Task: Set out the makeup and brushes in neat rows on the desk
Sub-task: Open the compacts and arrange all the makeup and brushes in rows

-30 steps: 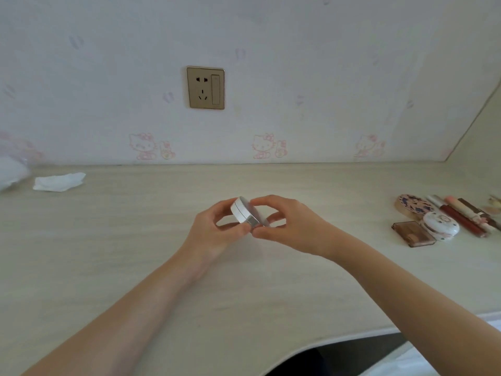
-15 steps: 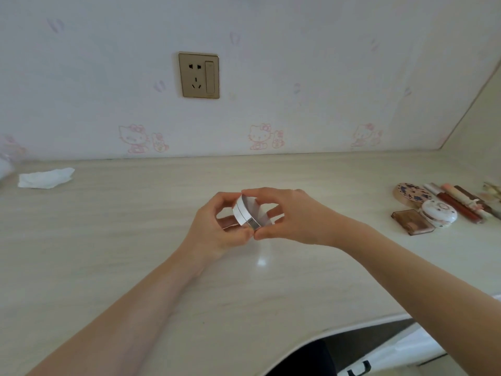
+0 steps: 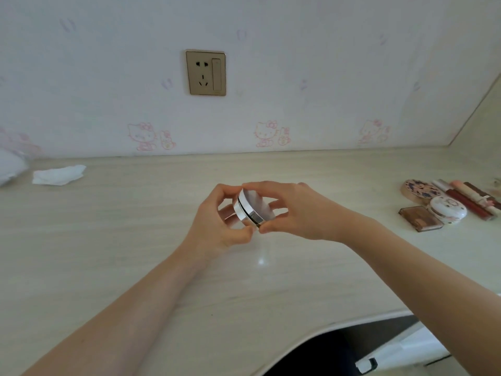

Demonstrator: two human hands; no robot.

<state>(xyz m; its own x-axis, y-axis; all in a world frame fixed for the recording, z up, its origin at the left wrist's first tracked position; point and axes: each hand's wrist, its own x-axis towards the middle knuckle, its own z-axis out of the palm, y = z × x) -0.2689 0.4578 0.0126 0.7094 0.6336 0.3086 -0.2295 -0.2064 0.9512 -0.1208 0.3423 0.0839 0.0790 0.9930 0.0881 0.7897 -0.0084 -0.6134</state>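
Hands meet above the middle of the tabletop [image 3: 135,240]: the left hand [image 3: 217,223] and the right hand [image 3: 303,213] both pinch a round white compact [image 3: 253,206] by its rim, thumbs below and fingers curled over the top, holding it tilted on edge, clear of the surface. Far right lie the other cosmetics: a brown rectangular palette [image 3: 420,219] touching a white round case [image 3: 448,210], a patterned round compact [image 3: 418,189] behind them, and several lipstick tubes [image 3: 470,199] side by side. Far left sits a crumpled tissue [image 3: 58,175]. On the wall, a gold socket [image 3: 206,73].
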